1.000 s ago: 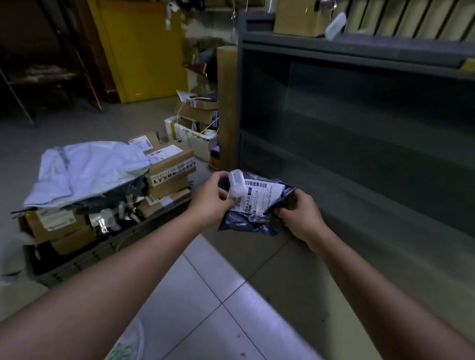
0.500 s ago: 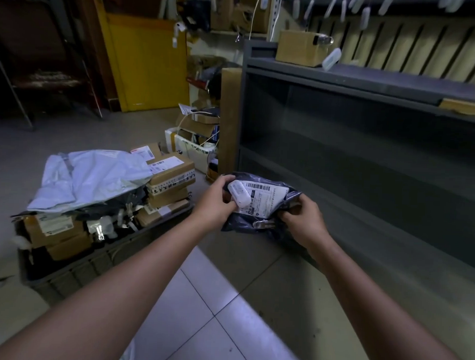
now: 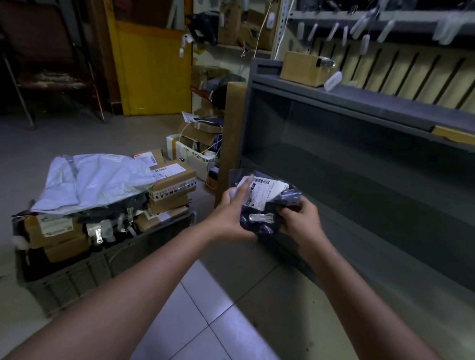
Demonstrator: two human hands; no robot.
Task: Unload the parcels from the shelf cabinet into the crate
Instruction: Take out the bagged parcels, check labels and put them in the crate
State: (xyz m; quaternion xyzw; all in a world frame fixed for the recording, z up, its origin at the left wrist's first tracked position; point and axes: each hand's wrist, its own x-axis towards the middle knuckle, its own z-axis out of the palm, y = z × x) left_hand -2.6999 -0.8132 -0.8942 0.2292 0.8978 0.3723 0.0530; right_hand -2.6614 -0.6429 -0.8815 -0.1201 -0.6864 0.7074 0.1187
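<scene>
I see the left hand [image 3: 229,217] and right hand [image 3: 299,222] gripping a dark bagged parcel [image 3: 281,197] before the shelf cabinet [image 3: 341,102], right of the packed crate [image 3: 74,276]; left thumb apparently on a white tag [image 3: 240,183]

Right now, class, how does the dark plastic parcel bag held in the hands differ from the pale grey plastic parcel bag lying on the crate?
The dark plastic parcel bag is near black, the pale grey plastic parcel bag light. The dark bag looks smaller than the pale one. The dark bag is crumpled between left hand and right hand; the pale bag lies spread atop the full dark crate. Both are soft plastic.
</scene>
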